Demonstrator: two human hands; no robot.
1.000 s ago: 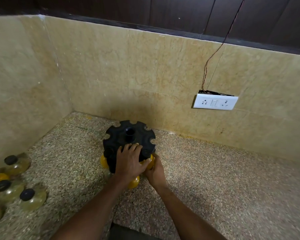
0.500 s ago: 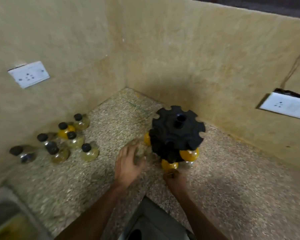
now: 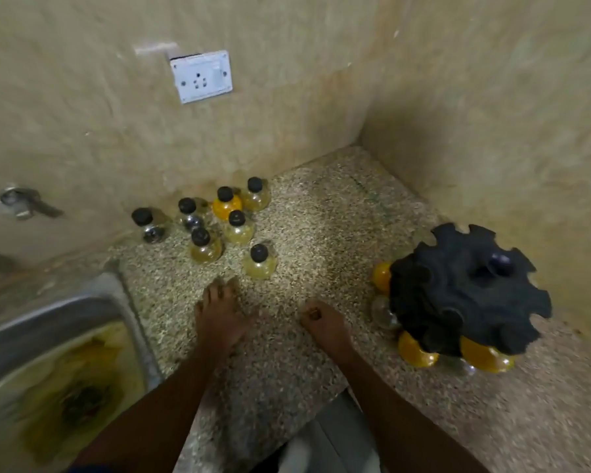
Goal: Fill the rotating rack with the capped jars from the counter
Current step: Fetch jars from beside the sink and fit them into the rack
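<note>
A black rotating rack (image 3: 464, 291) stands at the right on the speckled counter (image 3: 314, 240), with yellow and clear jars hanging around its lower edge. Several small round jars with black caps stand in a cluster near the back wall; the nearest one (image 3: 260, 262) is pale yellow, and one (image 3: 226, 203) is bright orange. My left hand (image 3: 219, 315) reaches toward the cluster, fingers together and empty, just short of the nearest jar. My right hand (image 3: 325, 324) hovers over the counter left of the rack, loosely curled and holding nothing.
A steel sink (image 3: 58, 363) with yellowish residue lies at the lower left. A tap fitting (image 3: 21, 201) sticks out of the left wall. A white wall socket (image 3: 202, 76) sits above the jars. Tiled walls meet in a corner behind the rack.
My view has swung left, so the rack now sits at the right. Both hands have left the rack, and my left hand has moved toward the jar cluster.
</note>
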